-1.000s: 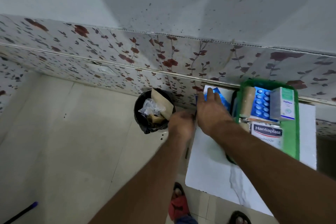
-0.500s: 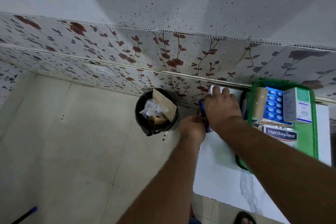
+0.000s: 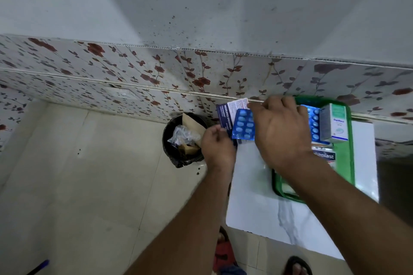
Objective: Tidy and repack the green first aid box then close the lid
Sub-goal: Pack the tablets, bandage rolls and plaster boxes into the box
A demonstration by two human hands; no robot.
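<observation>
Left to right we note a black bin point(image 3: 178, 140) on the floor, the left hand point(image 3: 218, 145) pinching a dark dressing packet point(image 3: 224, 116), the right hand point(image 3: 279, 134) gripping a blue blister strip point(image 3: 242, 124) by its edge, then the open green first aid box point(image 3: 344, 163) on the white desk point(image 3: 252, 203).

Both hands have lifted the blue blister pack point(image 3: 243, 124) and dark packet point(image 3: 224, 116).

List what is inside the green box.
In the green box: a blue blister strip, a white carton and a Hansaplast pack. The right hand and forearm hide its left side.
</observation>
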